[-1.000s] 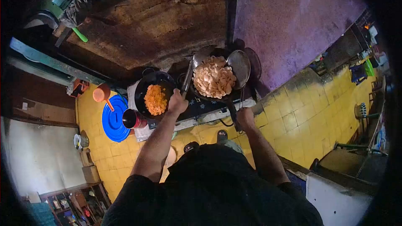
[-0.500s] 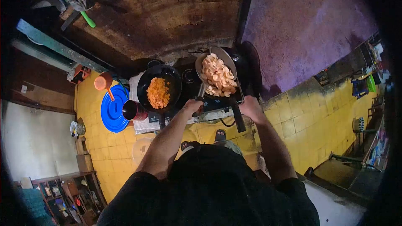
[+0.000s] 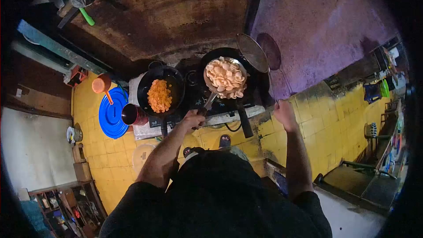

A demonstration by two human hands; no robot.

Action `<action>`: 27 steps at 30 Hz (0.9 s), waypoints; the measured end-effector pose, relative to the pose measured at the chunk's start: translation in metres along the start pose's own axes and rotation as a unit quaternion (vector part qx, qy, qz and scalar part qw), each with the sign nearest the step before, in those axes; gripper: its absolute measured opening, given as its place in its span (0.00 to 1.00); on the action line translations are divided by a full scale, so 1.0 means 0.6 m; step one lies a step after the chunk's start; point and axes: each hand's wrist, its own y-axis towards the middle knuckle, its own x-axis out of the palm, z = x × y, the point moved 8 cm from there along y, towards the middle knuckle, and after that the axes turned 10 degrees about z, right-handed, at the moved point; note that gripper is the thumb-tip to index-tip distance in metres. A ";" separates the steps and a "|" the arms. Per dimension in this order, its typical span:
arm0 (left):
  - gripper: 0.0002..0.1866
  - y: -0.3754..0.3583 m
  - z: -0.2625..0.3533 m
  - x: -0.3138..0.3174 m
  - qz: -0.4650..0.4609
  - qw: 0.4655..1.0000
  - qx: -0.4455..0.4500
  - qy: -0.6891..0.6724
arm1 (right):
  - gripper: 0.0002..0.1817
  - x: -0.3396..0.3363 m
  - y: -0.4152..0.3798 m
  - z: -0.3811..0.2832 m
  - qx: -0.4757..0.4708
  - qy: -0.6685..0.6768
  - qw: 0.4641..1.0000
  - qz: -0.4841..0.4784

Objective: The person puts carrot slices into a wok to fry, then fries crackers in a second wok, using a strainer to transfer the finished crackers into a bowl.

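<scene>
My left hand (image 3: 193, 119) is closed round the handle of a metal skimmer (image 3: 212, 98), whose round head lies under a heap of pale fried crackers (image 3: 226, 77). This heap sits over the dark wok (image 3: 210, 58) on the right burner, and much of the skimmer's head is hidden by it. In my right hand (image 3: 285, 113) is the thin handle of a mesh strainer (image 3: 252, 53), raised to the right of the wok with nothing on its mesh. The wok's black handle (image 3: 245, 123) points towards me between my hands.
A second black pan (image 3: 178, 74) on the gas stove (image 3: 253, 111) holds orange pieces (image 3: 159, 96). Left of it stand a dark red pot (image 3: 134, 114), a blue lid (image 3: 113, 113) and an orange dipper (image 3: 102, 84). A purple wall (image 3: 321, 31) rises on the right.
My right hand has moved right and lifted the mesh strainer off the crackers, out to the side. My left hand and its skimmer have shifted slightly down and left, the crackers still on it.
</scene>
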 end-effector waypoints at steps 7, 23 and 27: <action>0.12 -0.032 0.036 -0.021 -0.013 0.997 0.019 -0.069 | 0.06 0.094 -0.057 0.029 0.376 0.279 0.854 -0.227; 0.15 -0.069 0.140 -0.098 0.077 0.994 0.067 -0.033 | 0.11 0.206 -0.147 -0.097 0.427 0.622 0.534 -0.382; 0.18 -0.062 0.122 -0.098 0.092 0.990 0.076 -0.079 | 0.12 0.185 -0.146 -0.092 0.429 0.628 0.553 -0.341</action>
